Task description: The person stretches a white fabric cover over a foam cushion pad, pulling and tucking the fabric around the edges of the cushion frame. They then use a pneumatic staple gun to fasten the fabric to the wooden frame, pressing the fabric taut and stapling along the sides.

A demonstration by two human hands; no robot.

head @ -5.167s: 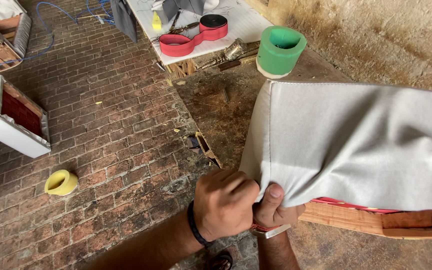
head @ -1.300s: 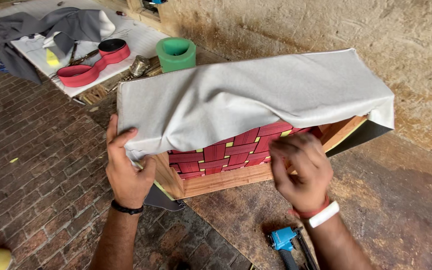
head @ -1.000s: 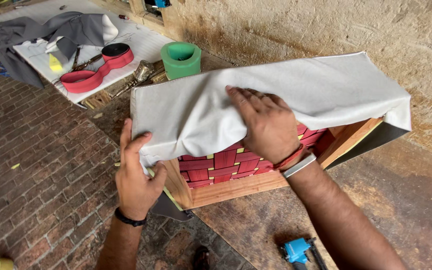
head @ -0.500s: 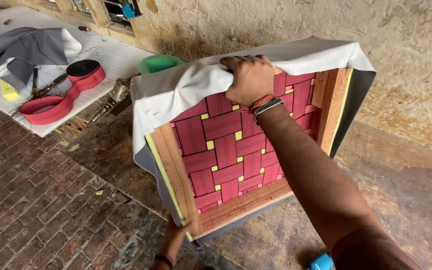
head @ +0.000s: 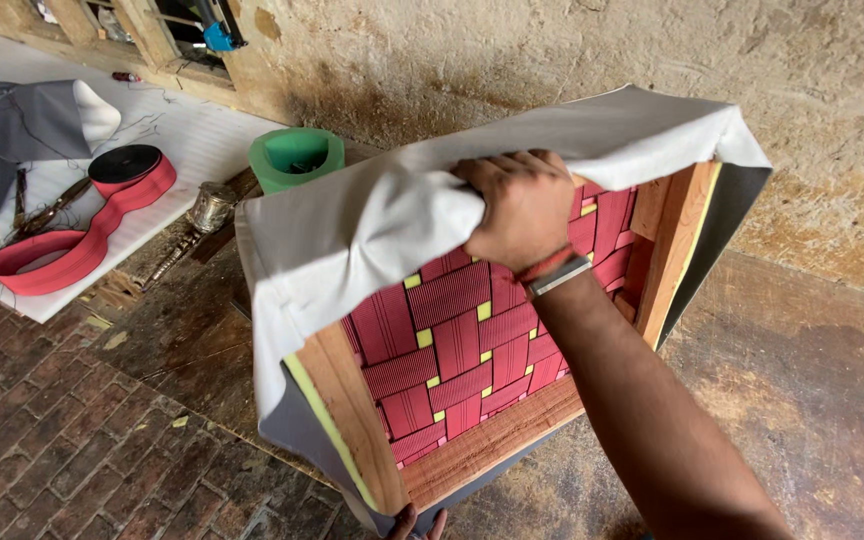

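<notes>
Against the rough plaster wall (head: 552, 60), a wooden seat frame (head: 352, 420) stands tipped on edge, its underside of woven red webbing (head: 452, 350) turned toward the camera. Its long axis runs from the lower left corner up toward the upper right, and the upper edge leans toward the wall. White fabric (head: 372, 220) drapes over the frame's upper edge and down its left side. The right hand (head: 517, 210) sits on that upper edge, fingers curled tight into a bunched fold of the fabric (a strap shows at the wrist). Below the frame's bottom corner, only fingertips of the left hand (head: 414, 522) show; I cannot tell whether they grip anything. Left of the frame stand a green bucket (head: 297, 158) and, farther off, a red webbing roll (head: 82, 215) on a white sheet (head: 202, 130).
</notes>
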